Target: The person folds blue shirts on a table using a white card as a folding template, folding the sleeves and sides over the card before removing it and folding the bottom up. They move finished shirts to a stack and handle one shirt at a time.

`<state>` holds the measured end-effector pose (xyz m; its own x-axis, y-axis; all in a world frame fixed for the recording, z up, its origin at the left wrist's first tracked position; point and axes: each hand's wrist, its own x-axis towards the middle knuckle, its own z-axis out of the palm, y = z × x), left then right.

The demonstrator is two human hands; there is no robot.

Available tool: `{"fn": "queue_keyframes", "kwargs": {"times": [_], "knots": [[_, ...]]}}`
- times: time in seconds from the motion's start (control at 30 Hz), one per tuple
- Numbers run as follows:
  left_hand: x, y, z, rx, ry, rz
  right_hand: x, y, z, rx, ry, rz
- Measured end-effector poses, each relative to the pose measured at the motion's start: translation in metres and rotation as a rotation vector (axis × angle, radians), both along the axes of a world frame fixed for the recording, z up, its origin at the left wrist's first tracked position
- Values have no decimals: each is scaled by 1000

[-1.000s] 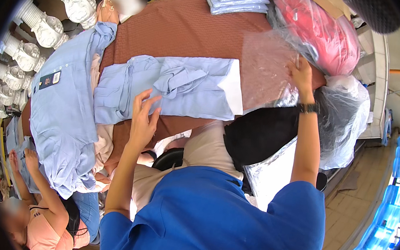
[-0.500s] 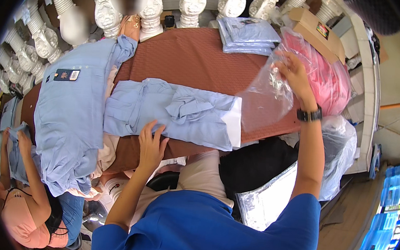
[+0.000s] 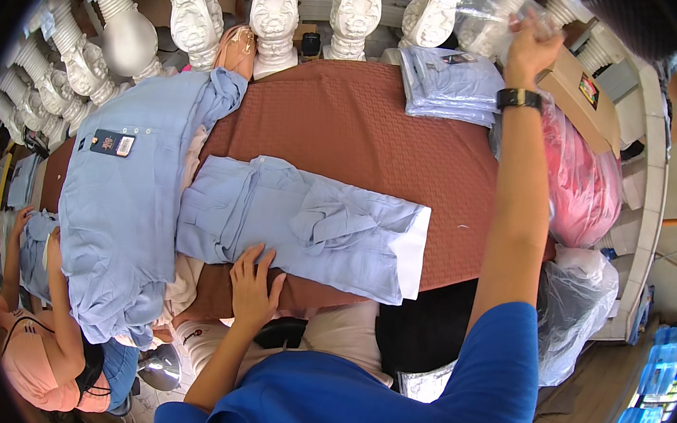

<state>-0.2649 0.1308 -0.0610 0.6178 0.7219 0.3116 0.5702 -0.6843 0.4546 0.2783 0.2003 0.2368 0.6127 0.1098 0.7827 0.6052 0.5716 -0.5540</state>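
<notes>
Light-blue folded shirt (image 3: 300,232) is lying centre-table; the left hand (image 3: 254,287), fingers spread, is pressing its six-o'clock edge to steady it. At one o'clock, the right hand (image 3: 530,45) is lifting a clear plastic bag (image 3: 493,11), fingers clamped.

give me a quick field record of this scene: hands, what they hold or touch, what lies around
left hand: flat on the near edge of the folded light blue shirt, fingers spread
right hand: raised high, grip closed on a clear plastic bag
surface: reddish-brown textured table cover
left of shirt: pile of loose light blue shirts with a dark tag
far side: stack of folded light blue shirts, white balusters
right: pink bundle in plastic, cardboard box
</notes>
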Motion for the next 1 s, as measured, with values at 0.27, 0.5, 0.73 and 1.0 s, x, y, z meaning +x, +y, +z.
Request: {"fn": "queue_keyframes", "kwargs": {"times": [0.27, 0.5, 0.73, 1.0], "knots": [[1, 3, 4, -31, 50, 18, 26, 25, -171, -166, 453, -190], [6, 4, 6, -32, 52, 21, 78, 37, -218, -342, 575, -420], [5, 4, 6, -27, 56, 32, 70, 71, -208, -343, 788, -445], [5, 4, 6, -6, 54, 32, 71, 53, -199, -793, 573, -714]]}}
